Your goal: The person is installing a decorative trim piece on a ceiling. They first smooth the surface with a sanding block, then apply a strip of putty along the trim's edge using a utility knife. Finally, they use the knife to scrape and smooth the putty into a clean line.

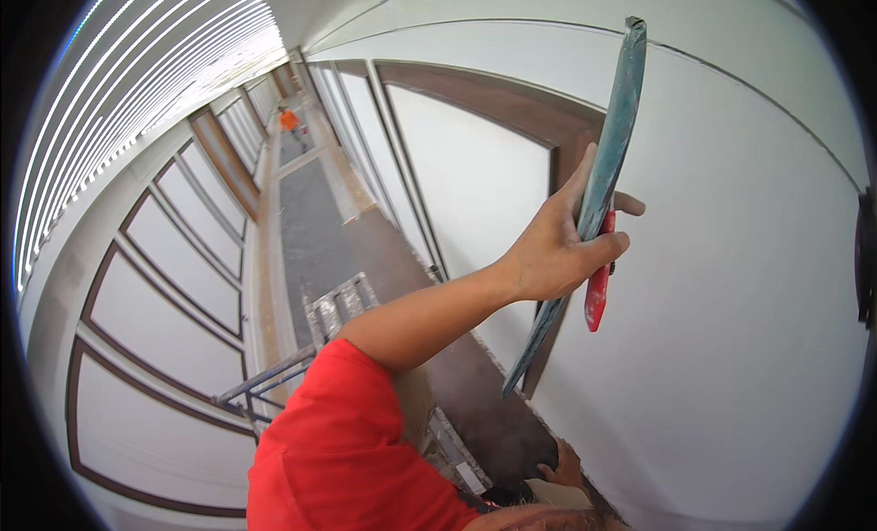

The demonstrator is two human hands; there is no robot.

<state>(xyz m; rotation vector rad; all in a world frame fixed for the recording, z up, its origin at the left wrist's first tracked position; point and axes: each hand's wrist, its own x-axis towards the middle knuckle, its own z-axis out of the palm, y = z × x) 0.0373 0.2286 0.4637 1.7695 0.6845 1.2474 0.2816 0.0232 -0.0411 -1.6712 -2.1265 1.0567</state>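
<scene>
My left hand, at the end of a red-sleeved arm, is raised in front of the white wall. It is closed around a long, narrow blue-green bar, streaked with whitish dirt and ragged at its top end. The bar stands tilted, its lower tip down to the left. In the same grip is a slim red tool with a small black knob, like a utility knife; how it is held is partly hidden. My right hand hangs low near the bottom edge, by a dark rounded thing; its fingers are too unclear to read.
The smooth white wall fills the right side, with a brown-framed recess beside it. Below stands a metal scaffold with a spattered platform. A person in orange is far down the corridor. Framed panels line the left.
</scene>
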